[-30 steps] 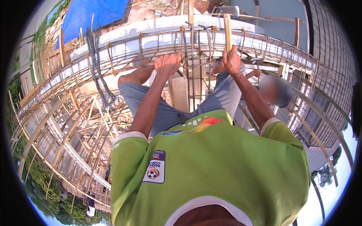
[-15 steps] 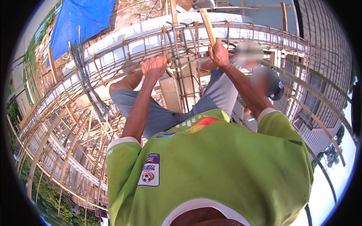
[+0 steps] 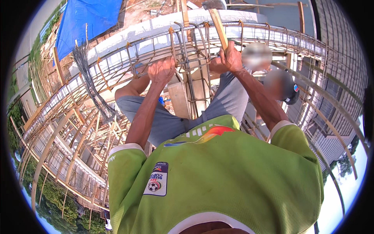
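My right hand point(image 3: 232, 58) is closed round the pale wooden handle of a hammer point(image 3: 219, 29), which points up and away from me. A dark grey head shows at the handle's far end, partly cut off by the picture's rim. To the left, my left hand point(image 3: 161, 70) is wrapped over a bar of the rebar cage point(image 3: 152, 42), beside a tied stirrup; its fingertips are hidden. Between my knees, a narrower set of upright-looking bars point(image 3: 189, 78) joins the cage above a wooden form board point(image 3: 179, 99).
Two people are close on my right, one wearing a dark cap point(image 3: 289, 87). A bundle of thin tie wire point(image 3: 87, 78) hangs over the cage at left. A blue tarp point(image 3: 87, 27) lies beyond. Wooden poles and scaffolding point(image 3: 82, 144) stand below left.
My view has shifted slightly, so the cage and tarp sit a little further right. My right hand and the hammer are slightly lower; my left hand keeps its grip on the bar.
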The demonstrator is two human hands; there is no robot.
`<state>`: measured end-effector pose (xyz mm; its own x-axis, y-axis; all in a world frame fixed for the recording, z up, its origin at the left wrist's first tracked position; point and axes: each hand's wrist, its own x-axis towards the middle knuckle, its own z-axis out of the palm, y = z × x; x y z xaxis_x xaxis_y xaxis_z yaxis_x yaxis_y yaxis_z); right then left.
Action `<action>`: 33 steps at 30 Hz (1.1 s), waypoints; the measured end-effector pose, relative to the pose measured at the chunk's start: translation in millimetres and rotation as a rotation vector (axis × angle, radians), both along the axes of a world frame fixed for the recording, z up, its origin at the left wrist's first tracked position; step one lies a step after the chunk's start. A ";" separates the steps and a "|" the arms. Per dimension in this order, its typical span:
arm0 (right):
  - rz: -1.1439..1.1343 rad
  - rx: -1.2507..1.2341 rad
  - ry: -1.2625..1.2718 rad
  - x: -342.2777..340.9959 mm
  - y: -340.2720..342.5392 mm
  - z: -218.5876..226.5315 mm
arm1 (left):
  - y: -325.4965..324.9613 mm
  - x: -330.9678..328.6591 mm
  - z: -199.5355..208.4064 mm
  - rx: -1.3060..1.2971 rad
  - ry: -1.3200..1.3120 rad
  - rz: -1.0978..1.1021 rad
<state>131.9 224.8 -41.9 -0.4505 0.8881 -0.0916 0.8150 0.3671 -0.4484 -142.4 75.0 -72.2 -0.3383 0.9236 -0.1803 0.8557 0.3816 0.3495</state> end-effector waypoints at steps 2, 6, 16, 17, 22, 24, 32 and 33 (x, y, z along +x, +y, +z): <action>-0.031 -0.035 0.012 -0.8 -1.3 1.3 | -0.6 -2.8 0.1 0.120 0.050 -0.018; 0.001 0.020 0.069 0.1 -0.7 0.3 | 9.9 -5.3 14.8 0.138 -0.034 -0.101; -0.036 -0.047 -0.029 -0.4 -4.7 10.5 | 11.1 -4.4 1.9 -0.081 0.050 -0.128; -0.045 -0.077 -0.022 1.2 -4.2 11.2 | 10.4 -4.4 -0.8 -0.095 0.081 -0.154; -0.044 -0.139 -0.039 -9.0 -5.4 8.8 | 5.7 -6.4 4.6 -0.148 0.134 -0.121; -0.036 -0.077 0.068 -5.1 -4.8 4.7 | 5.2 -12.4 3.8 -0.134 0.142 -0.162; -0.037 0.040 0.086 7.0 -2.4 -18.2 | 21.6 1.1 37.5 -0.142 0.050 -0.098; -0.023 0.071 0.093 4.5 -2.0 -16.4 | 21.5 -0.3 36.5 -0.137 0.042 -0.098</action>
